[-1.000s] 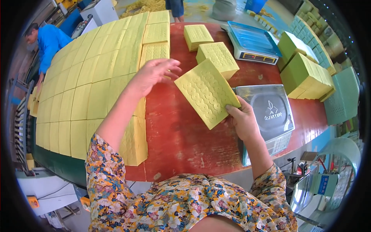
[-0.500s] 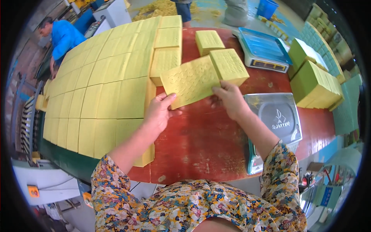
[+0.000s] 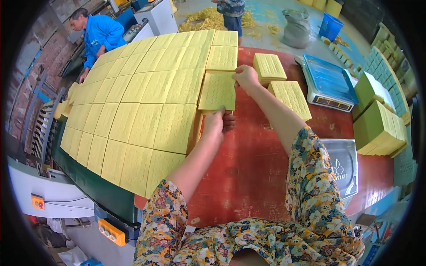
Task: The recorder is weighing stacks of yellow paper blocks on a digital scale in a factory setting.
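Across it went! The yellow sheet (image 3: 216,91), just before over the red counter (image 3: 253,177), had swung left to the stacks (image 3: 172,88), left hand (image 3: 218,122) pinching its near edge, right hand (image 3: 247,77) its far right corner, seemingly lined up.

The paper sheet (image 3: 217,91) looks matt and embossed, the table (image 3: 253,177) scuffed, the blue scale tray (image 3: 330,79) glossy.
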The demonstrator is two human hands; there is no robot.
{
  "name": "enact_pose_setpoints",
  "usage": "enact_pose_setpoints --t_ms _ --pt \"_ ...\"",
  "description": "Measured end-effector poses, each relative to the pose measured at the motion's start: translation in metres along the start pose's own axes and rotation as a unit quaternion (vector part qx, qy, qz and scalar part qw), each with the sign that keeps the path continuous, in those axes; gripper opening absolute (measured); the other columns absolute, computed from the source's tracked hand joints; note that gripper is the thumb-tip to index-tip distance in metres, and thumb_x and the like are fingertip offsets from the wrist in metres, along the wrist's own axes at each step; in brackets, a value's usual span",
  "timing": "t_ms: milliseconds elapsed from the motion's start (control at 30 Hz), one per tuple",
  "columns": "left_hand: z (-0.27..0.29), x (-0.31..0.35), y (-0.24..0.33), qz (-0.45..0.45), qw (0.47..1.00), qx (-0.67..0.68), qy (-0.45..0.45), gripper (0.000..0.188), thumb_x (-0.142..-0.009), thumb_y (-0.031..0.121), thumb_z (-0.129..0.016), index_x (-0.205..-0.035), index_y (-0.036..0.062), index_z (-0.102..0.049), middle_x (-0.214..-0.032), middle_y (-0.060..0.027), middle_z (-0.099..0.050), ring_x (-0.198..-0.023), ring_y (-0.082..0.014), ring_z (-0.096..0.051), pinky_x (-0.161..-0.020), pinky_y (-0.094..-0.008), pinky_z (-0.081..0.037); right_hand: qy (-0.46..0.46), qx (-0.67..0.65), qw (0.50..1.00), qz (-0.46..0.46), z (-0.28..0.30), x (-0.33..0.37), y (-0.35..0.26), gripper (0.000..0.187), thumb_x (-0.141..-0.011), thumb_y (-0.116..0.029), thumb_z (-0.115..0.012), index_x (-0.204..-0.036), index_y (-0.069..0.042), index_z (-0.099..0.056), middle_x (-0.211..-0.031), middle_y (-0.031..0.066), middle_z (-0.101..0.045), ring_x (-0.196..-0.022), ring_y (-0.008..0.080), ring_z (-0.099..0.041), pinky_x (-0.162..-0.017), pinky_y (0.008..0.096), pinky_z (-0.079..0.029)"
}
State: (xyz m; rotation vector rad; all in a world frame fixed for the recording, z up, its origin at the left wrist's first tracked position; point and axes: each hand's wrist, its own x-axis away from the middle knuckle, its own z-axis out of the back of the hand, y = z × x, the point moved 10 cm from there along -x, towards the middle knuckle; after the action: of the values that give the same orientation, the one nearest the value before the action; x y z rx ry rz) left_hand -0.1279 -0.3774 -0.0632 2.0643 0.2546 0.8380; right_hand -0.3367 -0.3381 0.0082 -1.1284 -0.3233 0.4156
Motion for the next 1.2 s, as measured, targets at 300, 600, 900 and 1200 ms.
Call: enact_pose_setpoints --t_ms 300,600,900,1200 --pt "0.006 -0.017 0.003 0.012 1.000 -0.014 0.012 0.029 -0.100 0.028 -0.051 -0.094 0.0005 -0.060 -0.073 -0.0111 -0.068 -0.058 -0.0190 -0.063 -0.055 -0.0304 -0.052 0.046 0.035 0.998 0.022 -0.005 -0.032 0.013 0.016 -0.072 -0.012 -0.073 -0.085 -0.003 -0.072 -0.079 0.0118 -0.072 -0.063 0.0198 -0.070 -0.065 0.0321 -0.056" --pt "0.020 -0.010 0.016 0.056 0.987 -0.143 0.047 0.038 -0.097 0.040 -0.056 -0.085 0.0049 -0.064 -0.068 -0.0069 -0.065 -0.054 -0.0169 -0.060 -0.048 -0.0268 -0.046 0.017 -0.124 0.990 -0.063 -0.007 -0.030 0.045 0.016 -0.084 -0.013 -0.067 -0.091 0.000 -0.070 -0.073 0.0089 -0.068 -0.058 0.0160 -0.064 -0.050 0.0282 -0.049" --pt "-0.050 0.003 0.138 -0.291 0.744 -0.602 -0.013 0.039 -0.096 0.034 -0.054 -0.101 -0.0035 -0.064 -0.099 -0.0183 -0.066 -0.088 -0.0281 -0.065 -0.081 -0.0397 -0.052 0.076 -0.115 0.988 -0.068 -0.002 -0.023 0.060 0.045 -0.086 -0.037 -0.053 -0.097 0.003 -0.069 -0.089 0.0223 -0.068 -0.098 0.0341 -0.066 -0.085 0.0433 -0.048" --pt "-0.070 -0.056 0.085 -0.399 0.480 -0.781 0.033 0.059 -0.098 0.034 -0.045 -0.140 -0.0060 -0.040 -0.151 -0.0212 -0.036 -0.142 -0.0321 -0.030 -0.118 -0.0445 -0.021 0.088 -0.162 0.980 -0.077 -0.029 -0.022 0.105 0.044 -0.094 -0.036 -0.049 -0.105 0.003 -0.068 -0.102 0.0162 -0.067 -0.096 0.0241 -0.060 -0.088 0.0368 -0.045"
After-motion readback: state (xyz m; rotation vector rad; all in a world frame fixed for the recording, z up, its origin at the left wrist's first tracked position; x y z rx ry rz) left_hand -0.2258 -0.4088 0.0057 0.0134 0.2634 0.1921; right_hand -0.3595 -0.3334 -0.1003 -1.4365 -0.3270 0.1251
